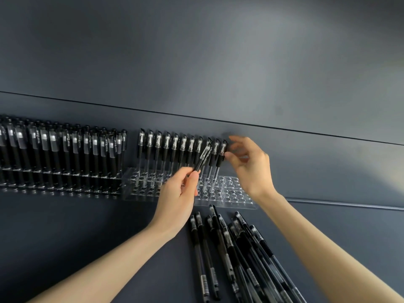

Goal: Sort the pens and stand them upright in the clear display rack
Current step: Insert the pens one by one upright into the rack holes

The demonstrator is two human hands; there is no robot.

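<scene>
My bench (76, 232) is a smooth matt dark grey, and the wall panel (196, 51) behind looks like the same stuff with a faint sheen. The display rack (239, 202) is clear glossy plastic, bright along the edges. The pen (203, 156) in my left grip (177, 197) is black plastic with a shiny see-through cap, same as the end pen (222, 153) at my right grip (251, 169) and the loose pens (229, 248).
</scene>
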